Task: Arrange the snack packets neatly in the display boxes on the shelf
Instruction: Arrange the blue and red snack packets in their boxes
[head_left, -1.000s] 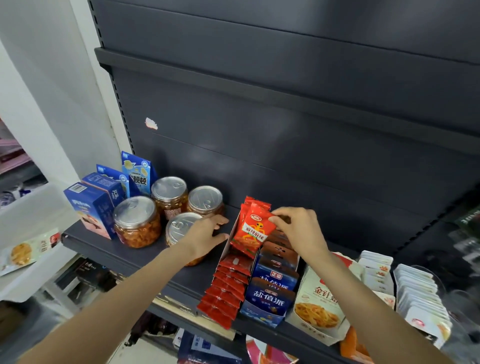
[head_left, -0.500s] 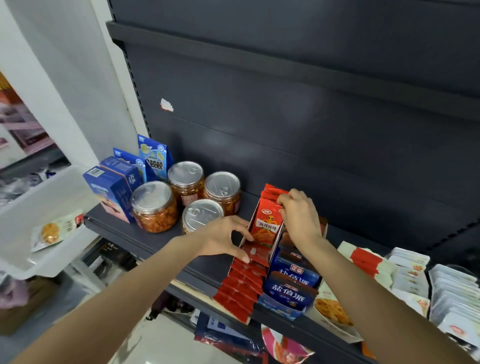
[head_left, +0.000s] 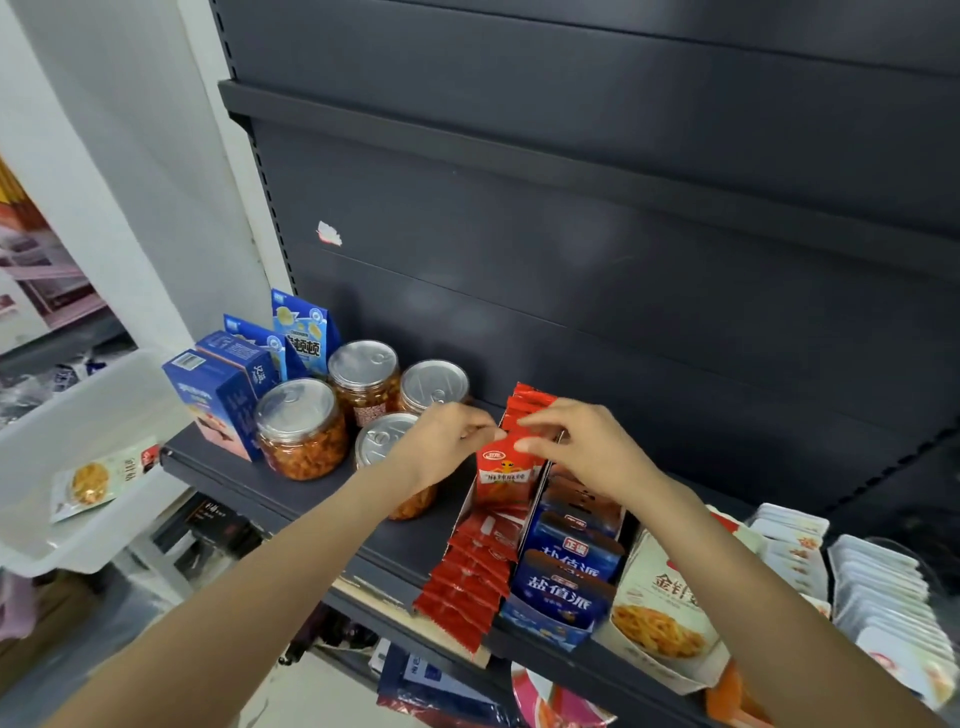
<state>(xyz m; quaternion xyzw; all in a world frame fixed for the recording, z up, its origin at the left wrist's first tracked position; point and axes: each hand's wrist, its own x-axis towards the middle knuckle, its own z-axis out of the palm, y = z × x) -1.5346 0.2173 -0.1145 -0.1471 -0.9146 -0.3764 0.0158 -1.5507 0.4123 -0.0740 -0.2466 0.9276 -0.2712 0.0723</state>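
Note:
A narrow display box (head_left: 464, 512) on the dark shelf (head_left: 291, 493) holds a row of red snack packets (head_left: 470, 582) lying overlapped toward the front. At its back stands an upright bunch of red packets (head_left: 506, 475). My left hand (head_left: 441, 441) pinches the top left edge of that bunch. My right hand (head_left: 582, 452) grips its top right edge, fingers curled over the packets behind. To the right, a blue display box (head_left: 545, 621) holds blue and brown packets (head_left: 563, 587).
Several clear jars with silver lids (head_left: 301, 426) and blue cartons (head_left: 223, 400) stand at the shelf's left. A cream noodle box (head_left: 660, 618) and rows of white packets (head_left: 878, 592) fill the right. A white bin (head_left: 78, 467) with one packet hangs at far left.
My left hand has risen from the box's left side to the top of the upright red packets. My right hand has shifted slightly forward along them. The camera has tilted closer.

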